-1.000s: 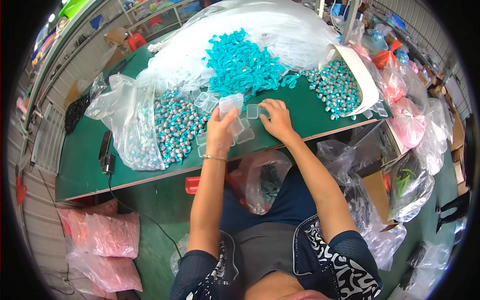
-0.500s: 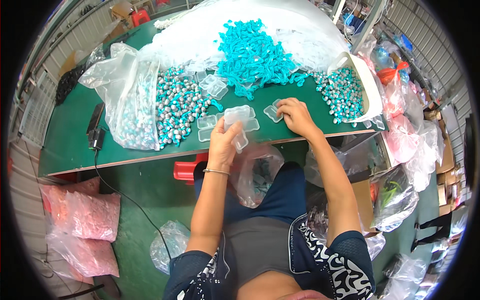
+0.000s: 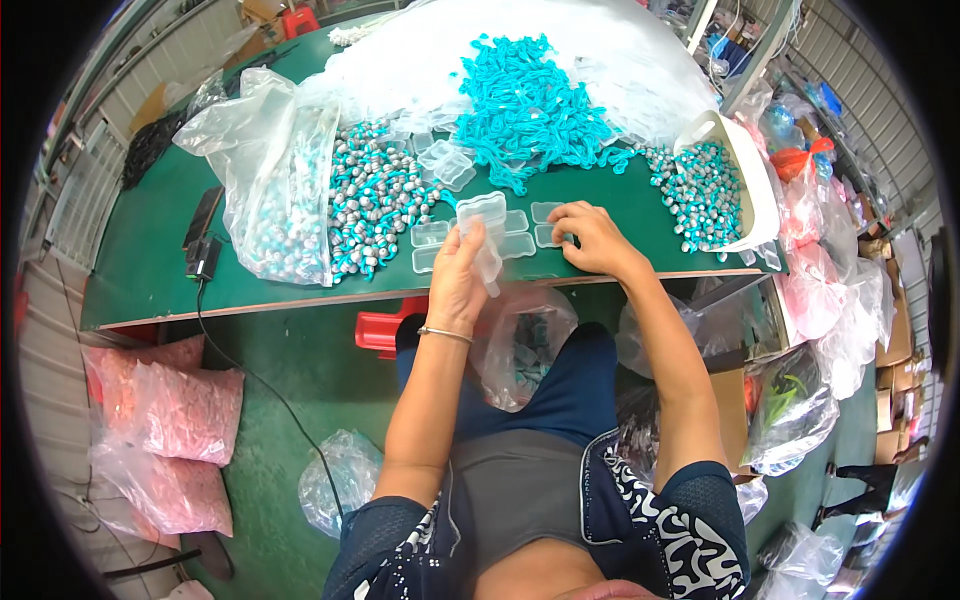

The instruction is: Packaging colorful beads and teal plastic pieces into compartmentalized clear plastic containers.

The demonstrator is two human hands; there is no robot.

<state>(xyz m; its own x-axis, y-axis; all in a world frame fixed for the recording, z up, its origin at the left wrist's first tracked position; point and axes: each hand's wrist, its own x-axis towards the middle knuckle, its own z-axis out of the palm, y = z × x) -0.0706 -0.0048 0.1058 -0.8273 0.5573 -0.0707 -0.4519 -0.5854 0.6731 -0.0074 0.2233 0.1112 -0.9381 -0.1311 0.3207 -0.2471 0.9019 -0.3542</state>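
Observation:
My left hand (image 3: pixel 458 285) is closed around an open, clear plastic box (image 3: pixel 482 208), held upright above the table's front edge, thumb across it. Beneath and behind it, several similar clear boxes (image 3: pixel 430 236) lie opened flat on the green tabletop, side by side. To their right, my right hand (image 3: pixel 592 240) has its fingers bent onto the right edge of another opened clear box (image 3: pixel 546 212), which lies on the table. Fingertips partly cover that box. Nothing shows inside these boxes.
Behind lies a turquoise cord pile (image 3: pixel 535 115) before a white heap of clear boxes. Silver-and-turquoise beaded pieces (image 3: pixel 375 200) spill from a clear bag (image 3: pixel 265 180) at left; more fill a white tub (image 3: pixel 750 190) at right. A clear bag (image 3: pixel 515 350) hangs at my lap.
The box under my right hand has turned straight and slid left, closer to the others. My left hand still holds its box. The whole view has shifted slightly.

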